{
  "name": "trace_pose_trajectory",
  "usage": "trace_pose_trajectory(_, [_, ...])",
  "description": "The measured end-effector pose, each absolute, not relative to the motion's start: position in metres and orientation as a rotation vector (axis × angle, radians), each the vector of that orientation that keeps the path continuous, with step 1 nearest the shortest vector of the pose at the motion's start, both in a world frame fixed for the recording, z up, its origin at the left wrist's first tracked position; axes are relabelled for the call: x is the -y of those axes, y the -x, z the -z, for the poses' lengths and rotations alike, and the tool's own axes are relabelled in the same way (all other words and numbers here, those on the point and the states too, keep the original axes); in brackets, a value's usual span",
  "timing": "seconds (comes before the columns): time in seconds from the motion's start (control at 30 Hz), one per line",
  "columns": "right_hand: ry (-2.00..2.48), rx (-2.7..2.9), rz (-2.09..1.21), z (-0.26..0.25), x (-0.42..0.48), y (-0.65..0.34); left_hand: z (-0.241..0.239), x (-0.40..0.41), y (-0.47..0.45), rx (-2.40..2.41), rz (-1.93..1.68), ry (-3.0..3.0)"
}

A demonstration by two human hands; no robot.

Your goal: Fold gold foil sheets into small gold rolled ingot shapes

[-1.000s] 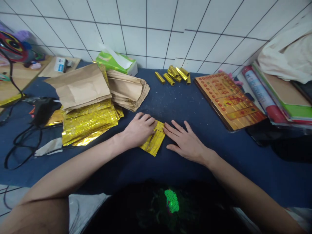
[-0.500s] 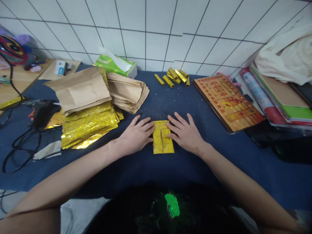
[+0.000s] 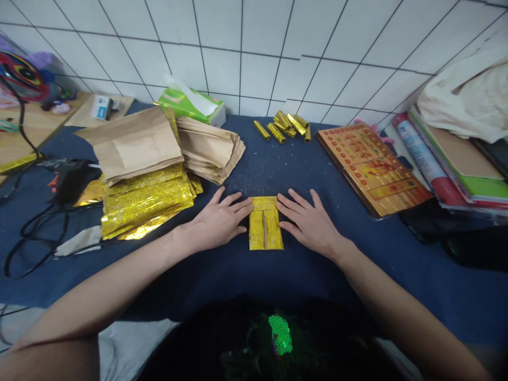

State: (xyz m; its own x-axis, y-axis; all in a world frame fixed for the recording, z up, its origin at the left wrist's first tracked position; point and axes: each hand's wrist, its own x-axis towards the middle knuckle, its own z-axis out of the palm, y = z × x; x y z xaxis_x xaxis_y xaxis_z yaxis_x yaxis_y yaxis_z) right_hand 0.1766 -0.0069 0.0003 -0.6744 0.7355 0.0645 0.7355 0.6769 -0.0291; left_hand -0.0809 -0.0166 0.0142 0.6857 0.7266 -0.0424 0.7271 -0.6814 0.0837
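- Left hand (image 3: pixel 216 223): lies flat, palm down on the blue tabletop (image 3: pixel 357 259), nothing gripped. Its fingers (image 3: pixel 243 206) are straight and fanned apart, pointing right towards the folded gold foil piece (image 3: pixel 265 231). The tips of two or three fingers meet the piece's left edge; the thumb is splayed away towards the wall.
- Right hand (image 3: pixel 313 225): mirror pose, palm down, fingers (image 3: pixel 289 204) extended and spread, nothing clasped. The fingertips rest against the piece's right edge, near its upper half.
- Folded gold foil piece: flat on the tabletop, a narrow rectangle. The long axis runs straight away from the person towards the tiled wall (image 3: pixel 262 47). Two side flaps are folded inward and meet along a centre seam parallel to that axis; a thin brownish strip shows in the gap. A folded band crosses the far end.
- Position: the piece lies between the two hands, flanked on its long sides by the fingertips. Its near end reaches about level with the heels of the hands.
- Surroundings: a stack of gold foil sheets (image 3: pixel 146 203) lies to the left, with brown paper (image 3: pixel 133 143) on top. Small gold rolls (image 3: pixel 283 126) lie near the wall, well apart from the hands. A printed red-gold pad (image 3: pixel 373 166) lies to the right.
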Motion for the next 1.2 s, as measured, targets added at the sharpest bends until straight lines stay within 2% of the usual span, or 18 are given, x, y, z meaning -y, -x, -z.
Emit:
trace_pose_trajectory(0.4, [0.847,2.728,-0.227,-0.007,0.027,-0.176,-0.02,0.022,0.078,-1.148,-0.024,-2.804])
trace_pose_trajectory(0.57, [0.768,2.639,-0.245,0.0,0.029,-0.174,-0.019,0.024,0.074,-0.903,-0.058,-2.861])
trace_pose_trajectory(0.8, [0.849,2.671,-0.181,-0.002,0.032,-0.172,-0.028,0.028,0.075,-0.833,-0.048,-2.752])
trace_pose_trajectory(0.97, [0.897,2.593,-0.268,0.002,0.031,-0.17,-0.027,0.03,0.071,-0.872,-0.043,-2.74])
trace_pose_trajectory(1.2, [0.993,2.459,-0.373,0.003,0.035,-0.164,-0.018,0.033,0.066,-0.976,-0.247,-2.726])
